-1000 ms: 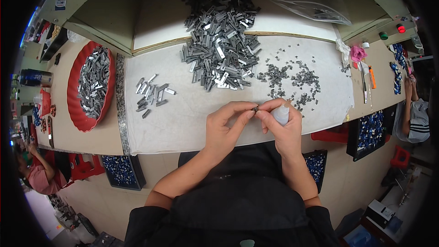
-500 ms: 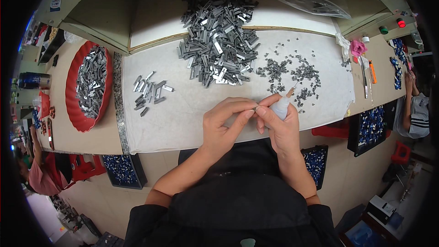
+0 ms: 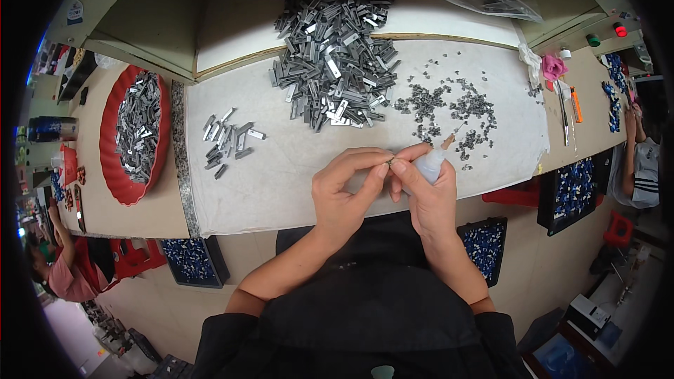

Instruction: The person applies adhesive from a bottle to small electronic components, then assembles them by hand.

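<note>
Over the near part of the white-covered bench my two hands meet at the fingertips. My left hand is closed, its thumb and forefinger pinching a tiny metal part, mostly hidden by the fingers. My right hand also touches that part with thumb and forefinger. Tucked in the same hand is a translucent squeeze bottle, its thin needle tip pointing up and to the right. Just beyond the tip lie many small dark metal pieces. A large heap of grey metal channel pieces rises beyond my hands.
A small group of channel pieces lies at left. Farther left stands a red scalloped basket filled with more. Tweezers and an orange-handled tool lie at right. Black trays of blue and white parts sit below bench level.
The view has shifted slightly. My fingers stay together on the tiny part, with only a small change in the right fingers; the bottle remains in my right hand.
</note>
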Available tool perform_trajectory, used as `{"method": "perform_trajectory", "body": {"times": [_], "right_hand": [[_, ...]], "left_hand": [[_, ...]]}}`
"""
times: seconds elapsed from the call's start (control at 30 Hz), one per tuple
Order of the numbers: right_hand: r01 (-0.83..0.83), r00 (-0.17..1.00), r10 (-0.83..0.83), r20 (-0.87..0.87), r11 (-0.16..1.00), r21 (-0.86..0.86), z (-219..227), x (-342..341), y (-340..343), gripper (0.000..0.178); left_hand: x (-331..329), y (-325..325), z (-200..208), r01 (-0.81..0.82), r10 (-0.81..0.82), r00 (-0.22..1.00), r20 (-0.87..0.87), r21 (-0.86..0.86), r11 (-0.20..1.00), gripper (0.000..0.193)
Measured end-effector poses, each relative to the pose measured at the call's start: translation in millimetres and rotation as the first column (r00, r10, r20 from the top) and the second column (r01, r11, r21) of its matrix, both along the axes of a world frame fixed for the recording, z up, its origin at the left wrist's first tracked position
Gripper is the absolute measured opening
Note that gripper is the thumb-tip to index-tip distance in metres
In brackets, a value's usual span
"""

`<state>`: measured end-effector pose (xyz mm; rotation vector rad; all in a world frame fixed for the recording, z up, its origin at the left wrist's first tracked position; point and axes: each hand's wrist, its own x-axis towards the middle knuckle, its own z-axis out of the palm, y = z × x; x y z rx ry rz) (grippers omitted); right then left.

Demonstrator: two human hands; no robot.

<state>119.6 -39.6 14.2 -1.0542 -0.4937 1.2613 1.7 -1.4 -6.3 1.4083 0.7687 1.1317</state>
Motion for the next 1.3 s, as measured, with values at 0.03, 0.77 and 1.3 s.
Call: {"method": "perform_trajectory", "body": {"times": [0.03, 0.77, 1.3], "right_hand": [[0.001, 1.000, -0.001, -0.001, 1.000, 0.000, 0.2, -0.9, 0.5, 0.008], [0.000, 0.998, -0.003, 0.068, 1.000, 0.031, 4.6, -4.5, 1.2, 0.007], [0.015, 0.969, -0.025, 0.247, 0.999, 0.042, 1.8, 0.9, -3.4, 0.004]], "left_hand": [[-0.2, -0.1, -0.6, -0.005, 0.005, 1.000, 0.003, -0.013, 1.000, 0.013], [-6.4, 2.2, 11.2, 0.012, 0.015, 0.990, 0.140, -0.192, 0.981, 0.010], [-2.1, 0.6, -13.5, 0.278, -0.193, 0.933, 0.303, -0.270, 0.922, 0.014]]}}
